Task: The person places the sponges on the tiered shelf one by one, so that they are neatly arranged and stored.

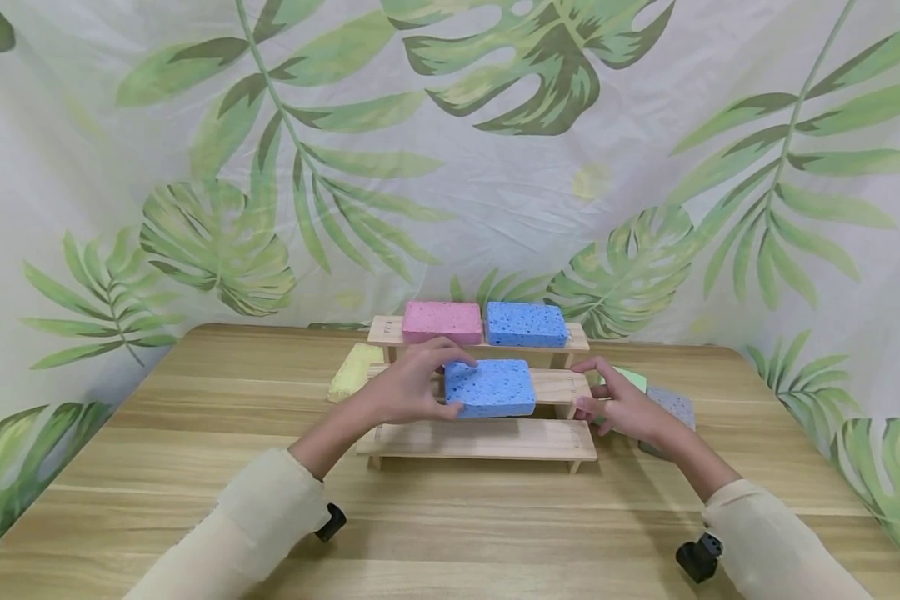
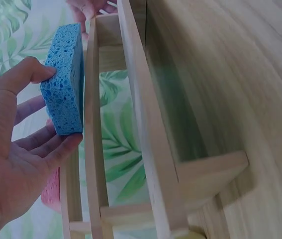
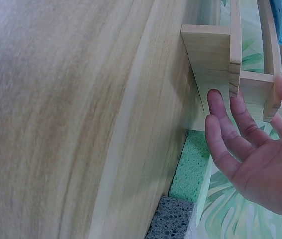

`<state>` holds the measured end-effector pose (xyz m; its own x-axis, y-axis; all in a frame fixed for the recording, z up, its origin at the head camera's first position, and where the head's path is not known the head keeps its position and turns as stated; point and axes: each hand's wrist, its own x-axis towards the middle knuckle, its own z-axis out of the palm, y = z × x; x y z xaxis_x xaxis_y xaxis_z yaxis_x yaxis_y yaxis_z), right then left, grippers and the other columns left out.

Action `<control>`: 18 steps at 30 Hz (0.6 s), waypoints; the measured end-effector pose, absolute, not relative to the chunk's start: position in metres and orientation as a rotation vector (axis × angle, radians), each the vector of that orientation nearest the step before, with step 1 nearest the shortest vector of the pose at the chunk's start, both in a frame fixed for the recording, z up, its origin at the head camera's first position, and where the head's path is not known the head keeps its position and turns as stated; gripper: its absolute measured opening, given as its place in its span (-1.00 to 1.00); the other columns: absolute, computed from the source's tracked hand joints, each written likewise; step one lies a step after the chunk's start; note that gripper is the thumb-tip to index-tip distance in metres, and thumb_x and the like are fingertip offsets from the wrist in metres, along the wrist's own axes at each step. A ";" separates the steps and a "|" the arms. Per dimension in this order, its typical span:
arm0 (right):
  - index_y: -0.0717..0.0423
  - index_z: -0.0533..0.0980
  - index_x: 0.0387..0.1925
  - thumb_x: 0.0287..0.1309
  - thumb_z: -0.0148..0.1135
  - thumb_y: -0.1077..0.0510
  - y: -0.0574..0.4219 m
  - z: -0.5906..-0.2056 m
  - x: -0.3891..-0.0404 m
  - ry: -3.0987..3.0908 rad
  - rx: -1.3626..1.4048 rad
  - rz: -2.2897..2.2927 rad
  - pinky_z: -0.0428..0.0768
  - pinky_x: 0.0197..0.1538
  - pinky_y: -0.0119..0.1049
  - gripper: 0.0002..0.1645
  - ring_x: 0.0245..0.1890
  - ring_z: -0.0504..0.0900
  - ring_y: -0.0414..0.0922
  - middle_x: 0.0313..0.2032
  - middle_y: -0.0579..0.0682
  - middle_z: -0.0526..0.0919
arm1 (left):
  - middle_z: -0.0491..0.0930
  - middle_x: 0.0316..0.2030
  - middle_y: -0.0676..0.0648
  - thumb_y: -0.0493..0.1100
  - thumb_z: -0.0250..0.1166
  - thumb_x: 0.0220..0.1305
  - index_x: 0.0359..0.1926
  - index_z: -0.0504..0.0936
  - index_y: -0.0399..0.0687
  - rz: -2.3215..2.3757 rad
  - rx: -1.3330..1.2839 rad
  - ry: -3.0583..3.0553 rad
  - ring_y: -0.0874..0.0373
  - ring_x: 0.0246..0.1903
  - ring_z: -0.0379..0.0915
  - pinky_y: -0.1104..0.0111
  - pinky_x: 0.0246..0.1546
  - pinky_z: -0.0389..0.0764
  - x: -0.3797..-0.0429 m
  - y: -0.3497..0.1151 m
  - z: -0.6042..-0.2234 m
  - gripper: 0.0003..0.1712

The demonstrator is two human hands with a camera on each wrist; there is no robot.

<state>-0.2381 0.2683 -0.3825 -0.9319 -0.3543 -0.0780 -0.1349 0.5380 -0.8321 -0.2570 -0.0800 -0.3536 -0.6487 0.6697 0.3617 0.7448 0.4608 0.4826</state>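
Observation:
My left hand grips a blue sponge by its left end, thumb at the front and fingers behind. In the left wrist view the sponge stands right over the middle tier of a wooden three-tier rack. At that tier's right end is my right hand, its thumb and index finger about the corner. Its other fingers spread loosely beside the lower tier in the right wrist view. On the top tier lie a pink sponge and another blue sponge.
A yellow sponge lies on the wooden table left of the rack. Right of it, partly behind my right hand, are a green sponge and a grey sponge. A leaf-patterned cloth hangs behind the table.

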 end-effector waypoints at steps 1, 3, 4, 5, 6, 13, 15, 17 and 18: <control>0.23 0.10 0.46 0.53 0.09 0.20 0.268 -0.383 -0.238 2.540 -0.411 -1.343 0.65 -0.26 -0.05 -0.37 -0.17 0.70 0.06 -0.17 0.20 0.71 | 0.62 0.12 -0.16 -0.21 0.53 0.03 0.13 0.67 -0.18 -0.949 -1.251 -2.581 0.06 -0.08 0.48 0.27 -0.14 0.57 -0.257 -0.078 -0.354 -0.43; 0.22 0.10 0.46 0.53 0.09 0.20 0.268 -0.383 -0.238 2.541 -0.411 -1.341 0.66 -0.26 -0.05 -0.37 -0.16 0.70 0.06 -0.16 0.21 0.71 | 0.61 0.15 -0.19 -0.22 0.54 0.03 0.12 0.68 -0.17 -0.949 -1.250 -2.575 0.03 -0.06 0.50 0.26 -0.11 0.57 -0.257 -0.072 -0.355 -0.43; 0.23 0.10 0.46 0.53 0.09 0.20 0.268 -0.382 -0.238 2.541 -0.411 -1.341 0.66 -0.26 -0.05 -0.37 -0.16 0.71 0.06 -0.16 0.21 0.71 | 0.60 0.16 -0.20 -0.22 0.54 0.03 0.12 0.68 -0.16 -0.948 -1.250 -2.575 0.02 -0.05 0.50 0.24 -0.09 0.57 -0.258 -0.070 -0.356 -0.44; 0.23 0.10 0.45 0.53 0.09 0.20 0.268 -0.382 -0.238 2.541 -0.410 -1.340 0.66 -0.26 -0.05 -0.37 -0.16 0.71 0.06 -0.16 0.21 0.71 | 0.60 0.18 -0.21 -0.22 0.54 0.04 0.12 0.68 -0.16 -0.948 -1.249 -2.575 0.01 -0.02 0.51 0.23 -0.06 0.58 -0.258 -0.067 -0.356 -0.45; 0.23 0.10 0.46 0.53 0.09 0.20 0.268 -0.382 -0.238 2.540 -0.411 -1.341 0.66 -0.26 -0.05 -0.37 -0.16 0.71 0.06 -0.16 0.21 0.71 | 0.60 0.18 -0.21 -0.23 0.53 0.04 0.11 0.68 -0.15 -0.954 -1.252 -2.573 0.00 0.00 0.52 0.20 -0.04 0.59 -0.259 -0.065 -0.357 -0.45; 0.22 0.09 0.46 0.54 0.09 0.20 0.269 -0.382 -0.238 2.527 -0.431 -1.350 0.65 -0.26 -0.04 -0.38 -0.16 0.70 0.08 -0.19 0.21 0.71 | 0.62 0.11 -0.18 -0.26 0.52 0.08 0.04 0.68 -0.19 -1.005 -1.288 -2.528 -0.06 0.12 0.55 0.06 0.12 0.62 -0.261 -0.053 -0.359 -0.55; 0.22 0.10 0.45 0.54 0.09 0.20 0.269 -0.382 -0.238 2.528 -0.439 -1.350 0.65 -0.26 -0.03 -0.38 -0.15 0.70 0.09 -0.20 0.21 0.71 | 0.61 0.11 -0.18 -0.27 0.51 0.10 0.01 0.69 -0.19 -1.015 -1.288 -2.520 -0.06 0.12 0.55 0.06 0.13 0.61 -0.261 -0.050 -0.360 -0.59; 0.21 0.10 0.45 0.54 0.10 0.19 0.269 -0.381 -0.237 2.531 -0.442 -1.347 0.65 -0.26 -0.02 -0.38 -0.14 0.71 0.09 -0.20 0.21 0.71 | 0.61 0.11 -0.18 -0.26 0.51 0.10 -0.01 0.70 -0.19 -1.013 -1.284 -2.518 -0.06 0.13 0.54 0.08 0.14 0.60 -0.262 -0.048 -0.361 -0.61; 0.20 0.10 0.45 0.54 0.10 0.19 0.269 -0.381 -0.237 2.532 -0.442 -1.345 0.65 -0.26 -0.02 -0.38 -0.13 0.71 0.09 -0.20 0.21 0.72 | 0.61 0.11 -0.18 -0.25 0.51 0.10 -0.02 0.70 -0.19 -1.008 -1.281 -2.518 -0.07 0.12 0.54 0.09 0.15 0.60 -0.262 -0.046 -0.362 -0.62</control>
